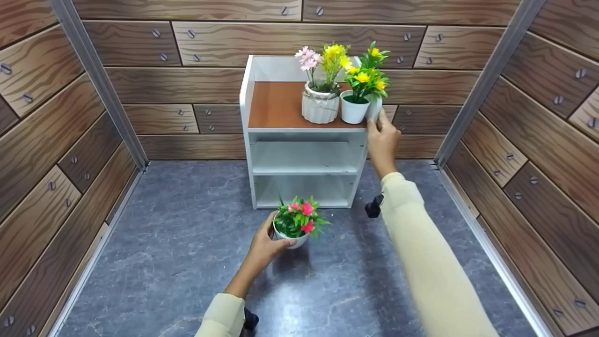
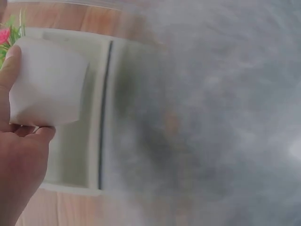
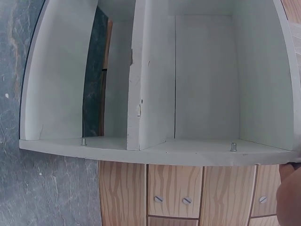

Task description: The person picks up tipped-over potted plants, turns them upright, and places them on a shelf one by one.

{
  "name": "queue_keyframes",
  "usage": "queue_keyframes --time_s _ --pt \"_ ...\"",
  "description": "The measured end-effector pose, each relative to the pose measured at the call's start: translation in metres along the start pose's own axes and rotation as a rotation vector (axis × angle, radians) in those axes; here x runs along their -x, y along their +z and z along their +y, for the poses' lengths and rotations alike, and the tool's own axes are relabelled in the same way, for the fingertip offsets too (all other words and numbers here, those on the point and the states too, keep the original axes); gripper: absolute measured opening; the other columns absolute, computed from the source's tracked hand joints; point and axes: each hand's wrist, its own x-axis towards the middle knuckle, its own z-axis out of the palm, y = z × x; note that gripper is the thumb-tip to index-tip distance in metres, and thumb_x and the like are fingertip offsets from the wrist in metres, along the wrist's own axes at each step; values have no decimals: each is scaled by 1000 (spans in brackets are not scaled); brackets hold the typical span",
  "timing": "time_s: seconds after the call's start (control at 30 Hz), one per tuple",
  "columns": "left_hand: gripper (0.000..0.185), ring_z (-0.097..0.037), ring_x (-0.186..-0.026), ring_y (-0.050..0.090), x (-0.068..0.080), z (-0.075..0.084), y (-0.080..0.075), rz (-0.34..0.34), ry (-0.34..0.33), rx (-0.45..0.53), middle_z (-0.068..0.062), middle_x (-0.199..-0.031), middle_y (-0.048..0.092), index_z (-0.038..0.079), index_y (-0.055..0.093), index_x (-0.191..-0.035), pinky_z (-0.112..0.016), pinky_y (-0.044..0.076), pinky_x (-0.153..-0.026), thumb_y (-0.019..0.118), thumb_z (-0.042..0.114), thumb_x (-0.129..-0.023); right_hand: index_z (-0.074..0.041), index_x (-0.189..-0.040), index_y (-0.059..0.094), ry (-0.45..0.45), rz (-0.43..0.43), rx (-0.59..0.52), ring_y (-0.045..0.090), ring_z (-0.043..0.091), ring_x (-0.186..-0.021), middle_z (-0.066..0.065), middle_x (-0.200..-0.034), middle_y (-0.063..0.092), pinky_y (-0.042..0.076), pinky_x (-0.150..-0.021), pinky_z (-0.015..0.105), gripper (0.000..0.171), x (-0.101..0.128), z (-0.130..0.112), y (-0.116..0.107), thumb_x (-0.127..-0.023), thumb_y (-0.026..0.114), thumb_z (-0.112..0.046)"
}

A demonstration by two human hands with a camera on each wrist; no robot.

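Nearest the head camera, a cream sleeve [image 1: 222, 318] is seen at the bottom edge, and from it the left hand [image 1: 262, 250] reaches to a small white pot of pink flowers [image 1: 295, 224] standing upright on the grey marbled floor [image 1: 164, 262]. The pot is clasped from its left side, the fingers being curled round its wall and the thumb laid against its rim; in the left wrist view the same white pot wall [image 2: 47, 82] is held between thumb and fingers [image 2: 23, 136], though that view is much blurred. The pot stands just in front of the white shelf unit [image 1: 248, 140], before its lowest opening, so the shelf lies straight ahead of and above the held pot, and the pot's long axis runs vertically. The right hand [image 1: 383, 140] is stretched far forward to the right front corner of the brown shelf top [image 1: 276, 107], where its fingertips are laid on a small white pot at the edge [image 1: 374, 108], half hidden behind yellow flowers [image 1: 365, 77]; whether that pot is truly gripped or merely touched cannot be told. Beside it stand a white pot of yellow blooms [image 1: 353, 110] and a ribbed white vase [image 1: 320, 106], all close together. The left hand is by far the nearer to the pink-flowered pot. In the right wrist view only the two bare white compartments [image 3: 202, 80] are shown.
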Motion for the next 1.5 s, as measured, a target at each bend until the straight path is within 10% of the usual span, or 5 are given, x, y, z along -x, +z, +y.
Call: queue_keyframes --time_s 1.0,1.5 --pt "95 -28 -145 41 -66 172 -36 210 284 138 -20 -156 41 1 35 -155 -33 33 -120 85 0 -75 -10 -143 57 32 8 -182 59 16 -128 13 -138 61 48 -106 26 46 -4 -4 3 -98 67 -15" --pt "96 -18 -147 37 -108 216 -37 278 288 109 -10 -161 37 8 30 -158 -27 35 -118 86 10 -80 -15 -142 58 5 66 -129 58 12 -128 8 -136 61 47 -106 25 45 -1 1 5 -98 67 -18"
